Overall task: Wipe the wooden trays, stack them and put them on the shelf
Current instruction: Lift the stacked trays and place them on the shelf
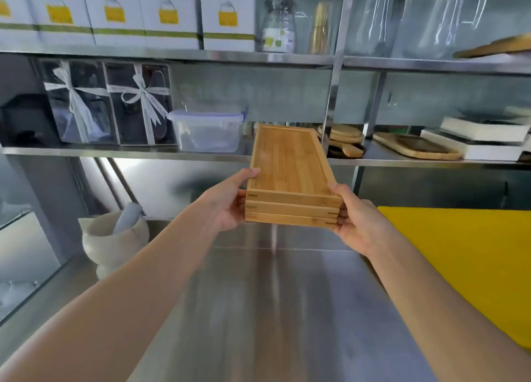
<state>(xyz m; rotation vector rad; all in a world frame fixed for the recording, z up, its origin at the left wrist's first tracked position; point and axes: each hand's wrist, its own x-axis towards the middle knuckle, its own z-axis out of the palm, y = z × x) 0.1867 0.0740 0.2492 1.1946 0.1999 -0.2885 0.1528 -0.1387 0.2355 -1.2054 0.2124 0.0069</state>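
Observation:
A stack of three wooden trays (290, 168) is held in the air above the steel counter, its far end reaching over the front edge of the lower steel shelf (129, 151). My left hand (230, 203) grips the stack's near left corner, thumb on the top rim. On the near right corner my right hand (356, 217) grips the same way. The top tray is empty. The far end sits between a clear plastic box and a shelf post.
On the lower shelf stand a lidded clear plastic box (208, 130), ribboned gift boxes (109, 105), round wooden boards (343, 138) and a wooden board (419, 145). A steel post (330, 99) rises beside the trays. A stone mortar with pestle (115, 238) and a yellow cutting board (471, 263) lie on the counter.

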